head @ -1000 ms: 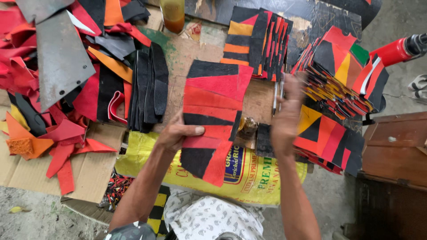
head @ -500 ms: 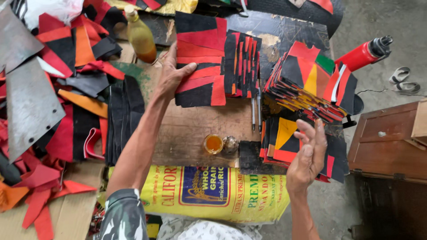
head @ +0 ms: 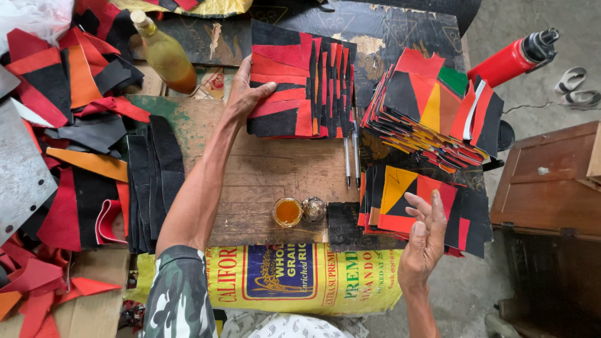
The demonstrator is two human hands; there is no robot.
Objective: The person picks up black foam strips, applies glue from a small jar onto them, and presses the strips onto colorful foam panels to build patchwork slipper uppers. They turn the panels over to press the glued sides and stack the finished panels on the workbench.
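Observation:
My left hand [head: 245,92] reaches far across the wooden board [head: 263,175] and rests on the left edge of a red-and-black patchwork panel [head: 285,94], which lies on a fanned stack of similar panels [head: 328,81]. My right hand [head: 426,235] hovers open, palm turned up, over the near right stack of red, black and yellow panels [head: 407,200]. A bigger pile of patchwork panels [head: 432,109] lies behind that stack. A small open jar of amber liquid [head: 287,211] and its round lid [head: 313,209] sit near the board's front edge.
Loose red, black and orange leather scraps [head: 69,125] cover the left side. A bottle of amber liquid [head: 164,55] lies at the back, a red flask [head: 510,59] at the far right, a brown wooden cabinet [head: 551,181] beside it. Two pens [head: 350,156] lie on the board. A printed yellow sack [head: 282,278] hangs in front.
My left hand has carried the red-and-black panel from the board's front to the far stack and laid it there. My right hand has dropped away from the right-hand piles and opened.

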